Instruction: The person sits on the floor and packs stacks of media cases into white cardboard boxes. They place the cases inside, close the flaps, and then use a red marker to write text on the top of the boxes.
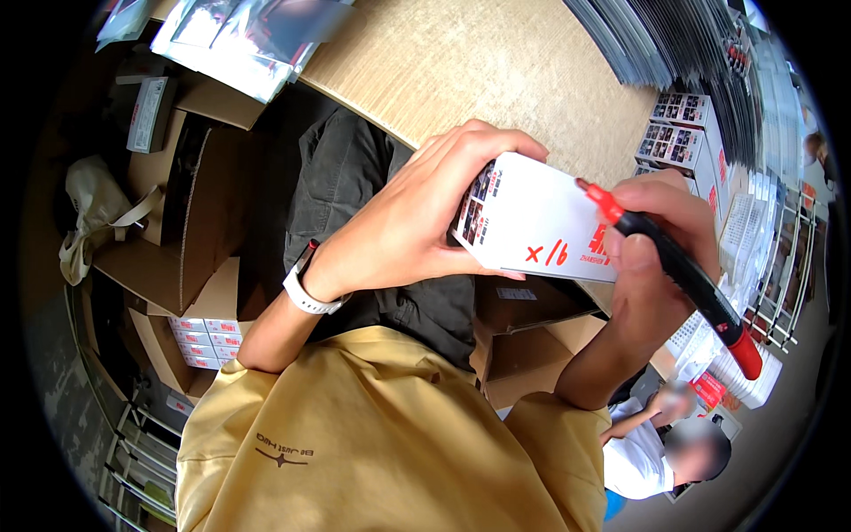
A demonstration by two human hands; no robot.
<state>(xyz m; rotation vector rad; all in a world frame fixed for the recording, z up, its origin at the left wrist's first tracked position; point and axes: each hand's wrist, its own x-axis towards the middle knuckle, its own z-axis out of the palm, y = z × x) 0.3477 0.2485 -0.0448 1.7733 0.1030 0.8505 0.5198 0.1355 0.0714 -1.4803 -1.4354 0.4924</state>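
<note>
My left hand [425,208] is wrapped round a small white cardboard box [541,208] and holds it up near the table's front edge. The box's upper face carries red handwritten marks and red print; small dark pictures cover its left end. Between the fingers and thumb of my right hand [660,222] is a black marker pen [687,275] with red at both ends. Its tip is over the box's upper face, at the far side; I cannot tell whether it touches. The right fingers also lie close to the box's right end, partly hiding the print.
The wooden table [461,62] spreads ahead, with clear plastic sleeves [244,44] at its left. Similar boxes [674,142] and stacked dark sheets [634,40] stand at right. Open cartons [164,253] are at left, another carton [532,355] below. A person [647,457] sits lower right.
</note>
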